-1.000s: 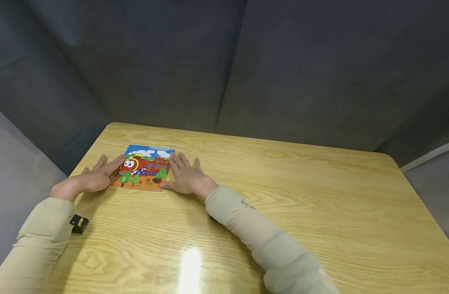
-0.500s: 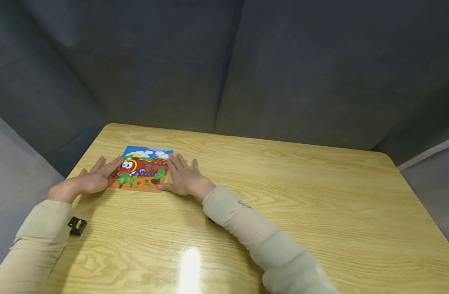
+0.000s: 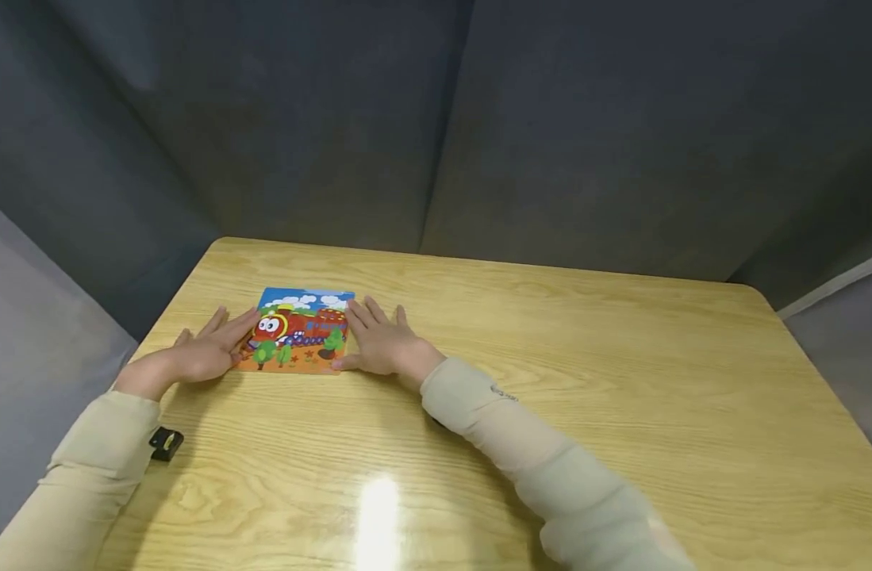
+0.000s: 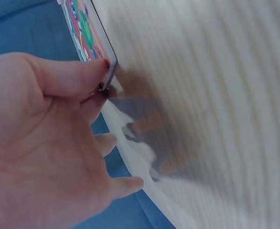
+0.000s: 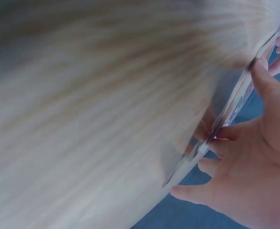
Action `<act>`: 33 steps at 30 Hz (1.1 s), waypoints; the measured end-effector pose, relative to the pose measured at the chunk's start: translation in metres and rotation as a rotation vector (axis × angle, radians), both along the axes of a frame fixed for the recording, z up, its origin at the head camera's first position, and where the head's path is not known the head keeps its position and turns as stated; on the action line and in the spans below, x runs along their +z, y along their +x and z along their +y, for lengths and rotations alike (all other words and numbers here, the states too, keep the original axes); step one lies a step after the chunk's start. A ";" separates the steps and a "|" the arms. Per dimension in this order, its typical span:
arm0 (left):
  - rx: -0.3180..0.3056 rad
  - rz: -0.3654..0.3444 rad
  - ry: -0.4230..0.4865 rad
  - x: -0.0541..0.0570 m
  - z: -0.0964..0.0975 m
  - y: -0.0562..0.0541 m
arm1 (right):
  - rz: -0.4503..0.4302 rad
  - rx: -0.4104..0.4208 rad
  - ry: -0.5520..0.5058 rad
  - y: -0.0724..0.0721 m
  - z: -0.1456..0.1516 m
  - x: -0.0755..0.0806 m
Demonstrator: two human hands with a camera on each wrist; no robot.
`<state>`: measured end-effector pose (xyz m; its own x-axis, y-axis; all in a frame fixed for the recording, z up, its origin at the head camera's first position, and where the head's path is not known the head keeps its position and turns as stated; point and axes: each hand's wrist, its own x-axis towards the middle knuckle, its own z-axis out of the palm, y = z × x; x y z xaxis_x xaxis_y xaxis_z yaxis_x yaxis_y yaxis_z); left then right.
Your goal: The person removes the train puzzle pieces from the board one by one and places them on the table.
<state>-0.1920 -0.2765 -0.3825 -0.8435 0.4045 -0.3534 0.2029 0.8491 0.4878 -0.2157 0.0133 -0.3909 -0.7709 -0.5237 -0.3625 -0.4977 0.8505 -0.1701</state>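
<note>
A thin board with a cartoon train picture [image 3: 303, 333] lies flat on the table's far left part, with blue sky at its top and orange ground below. My left hand [image 3: 200, 358] is at its left edge, fingers extended; in the left wrist view the thumb [image 4: 75, 78] touches the board's corner. On the opposite side my right hand [image 3: 382, 345] spreads its fingers, the tips along the board's right edge. From the right wrist view, the right thumb [image 5: 264, 78] rests at the edge of the board, and the board's face is mostly hidden.
The light wood table [image 3: 585, 412] extends far to the right, its back edge near a dark grey curtain [image 3: 585, 143]. A small black device [image 3: 167, 444] sits by the left wrist. A bright glare [image 3: 378, 515] falls on the tabletop in front.
Over the last half second the board has slid slightly right and a little nearer, with both hands moving along at its sides. The head view has shifted slightly too.
</note>
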 end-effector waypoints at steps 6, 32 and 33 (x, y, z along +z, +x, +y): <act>-0.033 0.014 0.019 -0.003 0.013 0.009 | -0.010 0.012 -0.028 0.008 0.020 -0.004; -0.154 0.130 -0.063 -0.002 0.086 0.052 | -0.005 0.030 -0.114 0.061 0.114 0.008; -0.160 0.138 -0.070 -0.001 0.089 0.054 | -0.004 0.031 -0.116 0.064 0.118 0.008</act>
<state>-0.1380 -0.1876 -0.3838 -0.8125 0.5160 -0.2712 0.3986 0.8313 0.3874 -0.1521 0.1309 -0.3825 -0.7523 -0.5863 -0.3005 -0.5231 0.8088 -0.2686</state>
